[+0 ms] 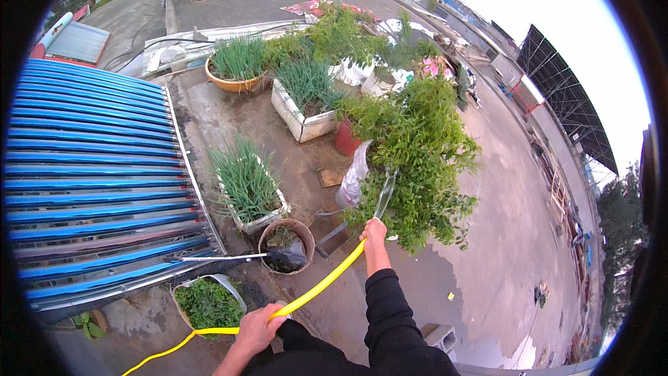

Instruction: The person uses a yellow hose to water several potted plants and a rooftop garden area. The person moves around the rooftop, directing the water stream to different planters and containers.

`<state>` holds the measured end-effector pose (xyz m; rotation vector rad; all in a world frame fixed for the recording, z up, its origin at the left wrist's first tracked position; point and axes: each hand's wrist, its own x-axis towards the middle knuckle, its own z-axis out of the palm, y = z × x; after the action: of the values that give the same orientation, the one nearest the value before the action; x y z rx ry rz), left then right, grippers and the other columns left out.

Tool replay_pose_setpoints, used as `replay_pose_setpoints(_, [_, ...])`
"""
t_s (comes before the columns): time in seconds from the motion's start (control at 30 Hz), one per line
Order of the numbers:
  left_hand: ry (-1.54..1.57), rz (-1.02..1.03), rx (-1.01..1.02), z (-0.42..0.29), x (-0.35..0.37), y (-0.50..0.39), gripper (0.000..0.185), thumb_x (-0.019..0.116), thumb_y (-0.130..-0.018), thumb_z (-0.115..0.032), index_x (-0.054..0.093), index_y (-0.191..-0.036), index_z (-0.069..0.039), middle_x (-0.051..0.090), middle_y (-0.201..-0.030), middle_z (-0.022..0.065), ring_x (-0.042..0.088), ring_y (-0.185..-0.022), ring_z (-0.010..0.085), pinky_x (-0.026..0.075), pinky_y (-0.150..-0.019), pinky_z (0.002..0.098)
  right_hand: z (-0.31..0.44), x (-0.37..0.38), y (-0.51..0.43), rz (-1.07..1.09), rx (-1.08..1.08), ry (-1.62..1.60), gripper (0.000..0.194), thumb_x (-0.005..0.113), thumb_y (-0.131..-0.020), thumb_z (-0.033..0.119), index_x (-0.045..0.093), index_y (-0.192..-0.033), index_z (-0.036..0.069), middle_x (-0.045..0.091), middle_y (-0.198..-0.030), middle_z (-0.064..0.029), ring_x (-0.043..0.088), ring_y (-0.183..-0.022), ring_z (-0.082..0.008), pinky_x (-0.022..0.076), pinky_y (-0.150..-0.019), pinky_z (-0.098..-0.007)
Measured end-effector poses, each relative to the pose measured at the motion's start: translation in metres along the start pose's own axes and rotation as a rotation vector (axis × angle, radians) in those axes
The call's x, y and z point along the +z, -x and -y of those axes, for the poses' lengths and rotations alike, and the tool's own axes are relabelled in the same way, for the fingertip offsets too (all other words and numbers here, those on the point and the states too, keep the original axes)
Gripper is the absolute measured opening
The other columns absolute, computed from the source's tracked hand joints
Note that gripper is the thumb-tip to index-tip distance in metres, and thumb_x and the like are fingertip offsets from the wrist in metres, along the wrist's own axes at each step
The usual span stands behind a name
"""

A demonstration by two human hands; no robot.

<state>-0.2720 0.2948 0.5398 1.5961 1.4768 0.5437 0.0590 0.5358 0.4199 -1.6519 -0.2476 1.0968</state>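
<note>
My right hand is closed around the end of a yellow hose, and water sprays from it into a large leafy green plant. Further back along the same hose, my left hand grips it near my body. The leafy plant grows from a container wrapped in pale plastic, with a red pot behind it. Left of the spray, a white foam box holds green onion-like plants. Between that box and the hose stands a round bucket with dark contents.
Solar water heater tubes fill the left side. Beyond are another foam planter, an orange bowl planter and heaped plastic sheeting. A planter of low greens sits lower left. A hollow concrete block lies by my right sleeve, near wet floor.
</note>
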Motion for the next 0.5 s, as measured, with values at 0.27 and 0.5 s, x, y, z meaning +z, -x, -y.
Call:
replay_pose_setpoints(0.27, [0.037, -0.05, -0.026, -0.001, -0.002, -0.001, 0.024, 0.062, -0.085, -0.021, 0.06, -0.106, -0.008, 0.066, -0.088, 0.0157, 0.063, -0.081, 0.0352, 0.05, -0.071, 0.0424, 0.008, 0.028, 0.006, 0.01, -0.047, 0.055, 0.017, 0.041, -0.086, 0.018, 0.047, -0.073, 0.009, 0.038, -0.055, -0.0019, 0.034, -0.036, -0.0156, 0.0316, -0.036, -0.0339])
replay_pose_setpoints(0.5, [0.067, -0.077, 0.012, 0.0, -0.013, -0.003, 0.024, 0.063, -0.085, -0.019, 0.059, -0.106, -0.007, 0.066, -0.087, 0.0162, 0.063, -0.081, 0.0358, 0.049, -0.069, 0.0421, 0.005, 0.036, -0.005, -0.04, -0.077, 0.086, 0.017, 0.042, -0.084, 0.017, 0.047, -0.071, 0.008, 0.038, -0.053, -0.0032, 0.034, -0.035, -0.0171, 0.0323, -0.034, -0.0354])
